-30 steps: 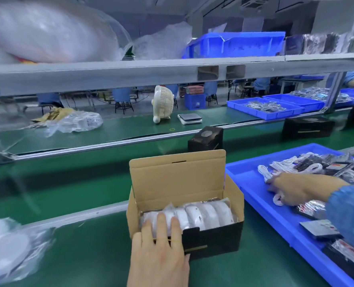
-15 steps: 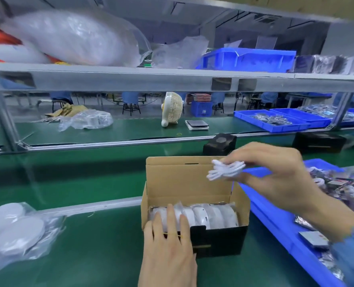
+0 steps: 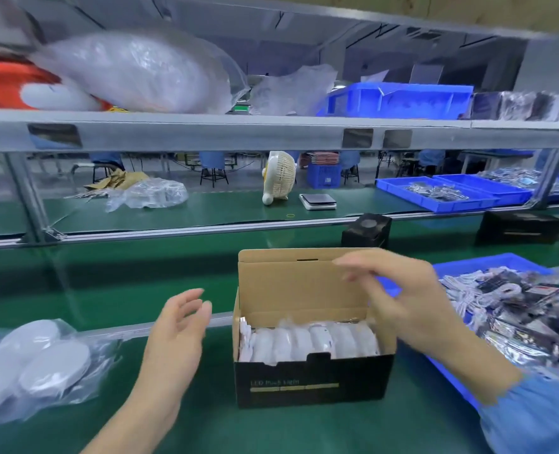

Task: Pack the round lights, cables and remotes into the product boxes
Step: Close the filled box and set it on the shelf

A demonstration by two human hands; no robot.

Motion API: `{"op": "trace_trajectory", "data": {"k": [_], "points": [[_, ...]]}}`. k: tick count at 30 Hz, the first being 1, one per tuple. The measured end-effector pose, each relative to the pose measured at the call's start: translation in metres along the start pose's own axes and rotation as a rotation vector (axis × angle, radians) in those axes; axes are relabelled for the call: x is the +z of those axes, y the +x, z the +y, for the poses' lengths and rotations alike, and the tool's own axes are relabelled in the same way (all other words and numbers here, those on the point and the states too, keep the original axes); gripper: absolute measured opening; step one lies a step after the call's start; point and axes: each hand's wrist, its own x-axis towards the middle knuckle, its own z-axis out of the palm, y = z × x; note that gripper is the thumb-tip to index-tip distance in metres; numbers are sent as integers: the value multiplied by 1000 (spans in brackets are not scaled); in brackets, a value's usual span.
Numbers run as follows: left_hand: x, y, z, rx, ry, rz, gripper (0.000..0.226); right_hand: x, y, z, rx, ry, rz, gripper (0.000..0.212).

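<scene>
An open black product box [image 3: 311, 381] with a raised brown lid stands on the green mat in front of me. A row of several white round lights [image 3: 317, 340] in plastic wrap fills it, and a white cable [image 3: 244, 335] lies at its left end. My left hand [image 3: 176, 326] hovers just left of the box, fingers relaxed, holding nothing. Over the box's right end is my right hand [image 3: 399, 303], fingers loosely spread and empty. A blue tray [image 3: 487, 263] on the right holds white cables and bagged remotes [image 3: 527, 309].
A plastic bag of round lights [image 3: 39, 358] lies at the left. Two closed black boxes [image 3: 366, 229] [image 3: 520, 226] stand on the belt behind. Beyond a rail are a small fan [image 3: 279, 176], a scale [image 3: 317, 201] and more blue trays [image 3: 435, 193]. A shelf spans overhead.
My right hand has let go of the white cable, which now lies in the box's left end. My left hand has come off the box's front and moved left.
</scene>
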Motion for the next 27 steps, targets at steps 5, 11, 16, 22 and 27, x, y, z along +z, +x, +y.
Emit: {"op": "trace_trajectory", "data": {"k": [5,11,16,22,27], "points": [[28,20,-23,-258,-227,-548,40,-24,-42,50,874,755,-271,44],[29,22,-41,127,-74,-485,49,21,-60,54,665,750,-51,47],[8,9,-44,300,39,-528,40,20,-77,52,308,440,-190,22],[21,3,-31,398,160,-422,22,24,-77,50,306,416,-114,39],[18,6,-28,443,217,-422,27,28,-77,54,302,397,-49,23]]}}
